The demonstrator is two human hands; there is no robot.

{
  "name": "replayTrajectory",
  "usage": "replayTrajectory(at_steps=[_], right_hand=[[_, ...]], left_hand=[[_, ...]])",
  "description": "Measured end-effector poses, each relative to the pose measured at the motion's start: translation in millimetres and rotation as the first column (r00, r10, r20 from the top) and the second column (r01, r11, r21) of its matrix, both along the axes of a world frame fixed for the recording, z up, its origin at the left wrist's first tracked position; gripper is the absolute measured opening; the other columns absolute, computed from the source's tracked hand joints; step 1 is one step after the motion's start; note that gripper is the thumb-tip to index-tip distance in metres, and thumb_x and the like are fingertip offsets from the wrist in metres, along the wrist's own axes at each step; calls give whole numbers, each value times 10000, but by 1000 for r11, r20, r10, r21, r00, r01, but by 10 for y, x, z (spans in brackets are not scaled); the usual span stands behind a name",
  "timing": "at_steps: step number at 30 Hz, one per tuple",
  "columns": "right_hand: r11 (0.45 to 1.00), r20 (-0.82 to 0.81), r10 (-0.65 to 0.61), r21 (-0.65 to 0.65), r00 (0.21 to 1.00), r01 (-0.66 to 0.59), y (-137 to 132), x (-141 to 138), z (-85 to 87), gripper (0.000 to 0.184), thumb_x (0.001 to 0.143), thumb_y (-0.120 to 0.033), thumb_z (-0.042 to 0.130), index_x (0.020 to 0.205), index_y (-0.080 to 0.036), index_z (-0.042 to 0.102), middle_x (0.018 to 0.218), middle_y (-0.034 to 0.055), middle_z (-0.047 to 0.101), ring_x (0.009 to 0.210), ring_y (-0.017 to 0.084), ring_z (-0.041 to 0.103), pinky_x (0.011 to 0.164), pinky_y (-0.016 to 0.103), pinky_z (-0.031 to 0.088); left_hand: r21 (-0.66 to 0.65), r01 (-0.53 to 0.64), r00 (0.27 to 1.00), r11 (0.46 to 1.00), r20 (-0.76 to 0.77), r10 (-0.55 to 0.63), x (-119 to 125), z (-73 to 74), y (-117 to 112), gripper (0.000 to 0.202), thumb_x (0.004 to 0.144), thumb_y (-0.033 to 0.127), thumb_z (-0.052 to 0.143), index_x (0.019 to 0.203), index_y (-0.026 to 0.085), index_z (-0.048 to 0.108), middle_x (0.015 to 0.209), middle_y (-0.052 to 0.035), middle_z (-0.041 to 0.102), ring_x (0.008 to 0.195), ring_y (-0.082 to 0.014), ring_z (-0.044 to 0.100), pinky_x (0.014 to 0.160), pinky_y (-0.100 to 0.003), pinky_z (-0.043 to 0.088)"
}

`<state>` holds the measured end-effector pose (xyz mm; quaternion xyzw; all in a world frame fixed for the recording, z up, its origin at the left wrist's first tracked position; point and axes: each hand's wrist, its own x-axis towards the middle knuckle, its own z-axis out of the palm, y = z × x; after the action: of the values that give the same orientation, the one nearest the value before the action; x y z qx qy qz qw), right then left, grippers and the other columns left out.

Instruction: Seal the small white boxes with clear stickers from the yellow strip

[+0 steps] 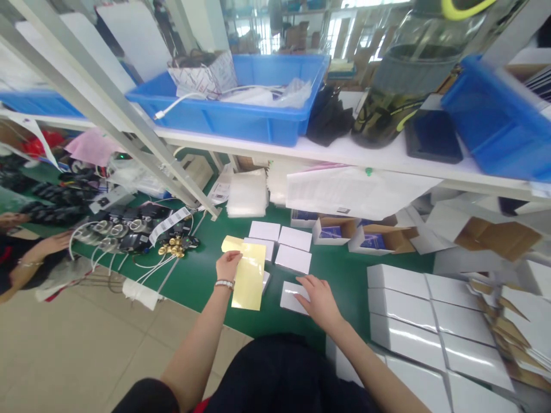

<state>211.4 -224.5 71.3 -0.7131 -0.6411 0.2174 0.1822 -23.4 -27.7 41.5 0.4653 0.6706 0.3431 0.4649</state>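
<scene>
Yellow sheet (pixel 251 281) in pinched left hand (pixel 228 268), right hand (pixel 321 300) open at edge of white box (pixel 291 297), green tabletop (pixel 272 303) between.

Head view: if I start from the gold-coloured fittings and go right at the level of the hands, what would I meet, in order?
Gold-coloured fittings → yellow sheet in the left hand → single white box at the right hand → rows of white boxes.

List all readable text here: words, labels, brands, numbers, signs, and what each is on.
None legible.
White label strip by the brass fittings: printed, too small and blurred.
Paper sheet under the shelf: print too small.
Blue boxed item: marks too small.
Patterned carton: unreadable.
Yellow sheet in the left hand: no print I can make out.
</scene>
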Motion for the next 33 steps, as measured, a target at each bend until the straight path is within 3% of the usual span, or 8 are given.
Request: replayTrajectory(at_steps=[3,6,9,13,26,29,33], right_hand=[[972,-215,-146,149,966,180,161,-20,218,284,904,-203,578,1186,-187,608,1016,94,651,911,245,633,818,399,484],[920,-341,-166,284,925,270,322,-100,416,279,898,-212,579,1175,-210,615,999,79,627,919,237,613,834,385,493],[905,-311,-146,342,939,254,448,-207,512,278,887,-216,593,1162,-218,634,1025,84,623,952,250,595,854,399,485],[916,-201,-139,347,970,203,518,-302,518,144,905,-199,576,992,-206,691,931,71,639,894,243,584,807,385,460],[920,191,-107,390,976,25,502,-331,454,270,967,-158,470,770,-196,651,767,61,589,749,210,505,696,361,340],[914,126,-130,399,983,70,497,-339,404,229,949,-165,495,766,-194,630,775,55,593,767,209,521,713,355,362],[901,-77,-173,390,982,190,493,-312,363,139,915,-159,525,831,-188,631,821,48,605,798,207,551,743,350,399]], left_hand=[[7,79,990,997,120,-80,46,233,-176,299,574,379,779,773,166,713,760,-49,731,725,-185,660,697,-302,533],[8,158,967,987,203,-156,117,439,-431,318,585,396,796,790,167,715,785,-43,731,734,-174,651,694,-287,524],[13,239,939,971,251,-235,198,597,-653,285,625,392,794,783,172,706,756,-23,711,702,-153,624,671,-264,500],[19,303,928,953,221,-299,275,724,-793,248,664,390,772,771,178,699,737,-15,697,678,-147,609,645,-253,477],[-74,224,956,972,210,-205,397,714,-766,248,594,384,768,715,184,686,684,-16,684,636,-158,597,600,-269,477],[-108,235,955,966,210,-209,420,710,-736,246,596,382,767,716,186,680,662,-8,674,620,-158,598,584,-269,477],[-129,222,963,966,185,-197,427,691,-718,239,599,375,762,716,183,681,655,-3,669,602,-154,593,570,-266,466]])
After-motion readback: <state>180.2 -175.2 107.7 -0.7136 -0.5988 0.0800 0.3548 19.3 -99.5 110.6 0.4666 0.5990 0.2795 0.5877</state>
